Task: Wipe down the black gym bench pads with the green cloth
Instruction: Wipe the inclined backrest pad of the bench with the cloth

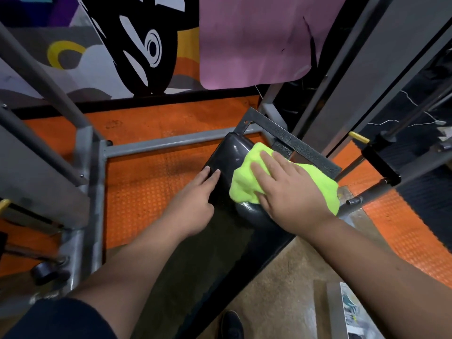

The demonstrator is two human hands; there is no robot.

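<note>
**Cloth slip and missed patches on the far pad**

The crumpled lime-green microfibre cloth (247, 184) is pressed onto the glossy black padded bench pad (230, 152) by the right hand (288, 192), whose fingers (263, 174) lie straight and spread upon it, nothing being gripped. The left hand (195, 204) is laid on the pad's near-left edge, fingers (208, 174) flat and unclenched. Since the cloth is held by pressure alone, it could be left bunched or slid off the pad towards the grey steel frame (305, 148) just beyond; the pad's far end might be missed.
</note>
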